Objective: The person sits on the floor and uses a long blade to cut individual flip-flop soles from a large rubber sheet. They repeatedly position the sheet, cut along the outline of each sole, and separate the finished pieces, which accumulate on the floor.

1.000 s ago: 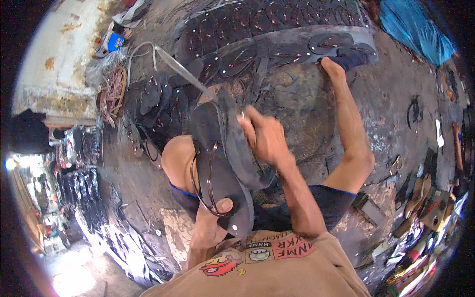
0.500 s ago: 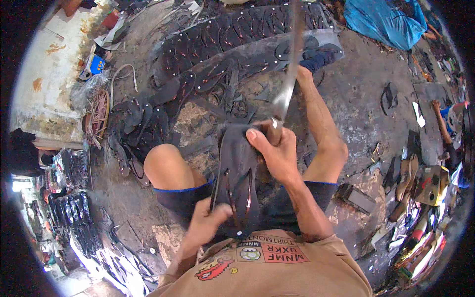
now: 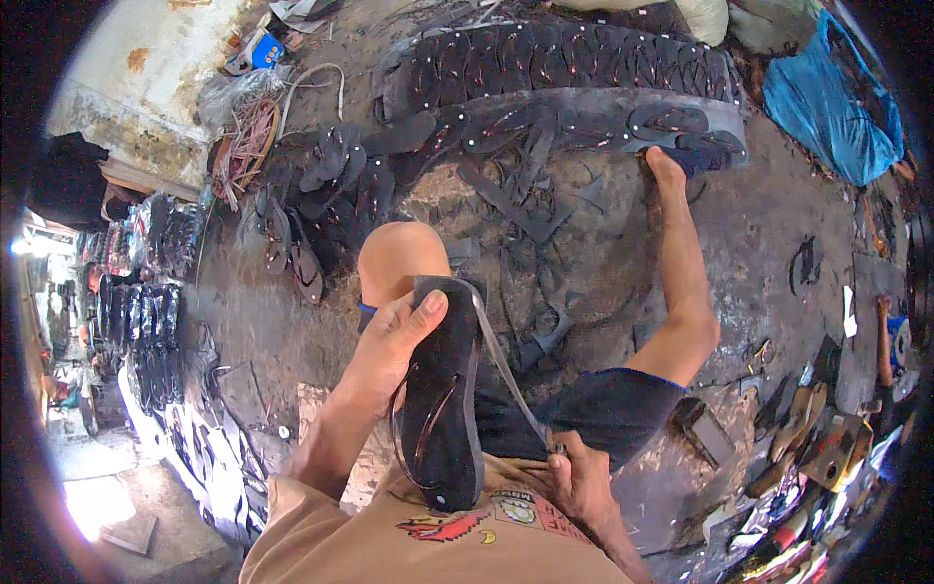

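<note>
A black flip-flop [image 3: 440, 428] with dark shiny straps lies lengthwise above my lap, a small white dot near its close end. My left hand [image 3: 394, 336] grips its far end, thumb pressed on top and fingers underneath. A squared edge of dark sole sheet sticks out around that end. Low on the right, my right hand [image 3: 582, 477] is closed round the handle of a knife [image 3: 508, 375]. The knife's long thin blade looks bent and reaches up to the far right edge of the sole. Most of the handle is hidden by my fingers.
Finished-looking flip-flops [image 3: 564, 63] stand in a row at the back, with more in a pile [image 3: 331, 185] at the left. Dark offcuts [image 3: 525, 200] litter the floor. A blue plastic sheet [image 3: 832, 102] lies far right, and a small box [image 3: 705, 433] sits right of my knee.
My left hand has moved up to the flip-flop's far end. The right hand has let go of that end and come down right, swinging the knife from pointing away to the sole's edge.
</note>
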Available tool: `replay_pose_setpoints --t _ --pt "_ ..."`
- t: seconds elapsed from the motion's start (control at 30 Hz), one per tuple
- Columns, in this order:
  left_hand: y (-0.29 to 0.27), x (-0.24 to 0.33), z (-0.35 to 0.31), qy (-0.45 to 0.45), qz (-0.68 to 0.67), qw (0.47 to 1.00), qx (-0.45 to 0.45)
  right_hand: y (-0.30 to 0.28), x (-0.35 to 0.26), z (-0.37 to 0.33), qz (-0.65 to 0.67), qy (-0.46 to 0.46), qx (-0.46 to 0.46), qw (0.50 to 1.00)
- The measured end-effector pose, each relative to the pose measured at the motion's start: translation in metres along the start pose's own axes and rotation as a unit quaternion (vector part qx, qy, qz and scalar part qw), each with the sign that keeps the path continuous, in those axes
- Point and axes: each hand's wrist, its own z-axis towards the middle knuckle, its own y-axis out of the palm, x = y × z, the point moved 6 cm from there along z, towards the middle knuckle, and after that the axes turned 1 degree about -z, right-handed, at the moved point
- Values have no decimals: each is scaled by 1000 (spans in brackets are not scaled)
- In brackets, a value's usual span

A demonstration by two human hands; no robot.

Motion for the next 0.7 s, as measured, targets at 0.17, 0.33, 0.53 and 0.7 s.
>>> replay_pose_setpoints --t 0.17,0.33,0.53,0.7 --pt "-2 -3 -3 4 74 997 16 -16 2 34 -48 13 -29 998" --pt "2 3 -1 -22 137 990 5 -56 -47 133 -99 -27 -144 984" --pt "17 3 13 -52 135 989 -20 -55 -82 212 -69 -135 -174 973" --pt "7 40 19 100 164 981 41 -99 -23 236 128 -50 104 985"
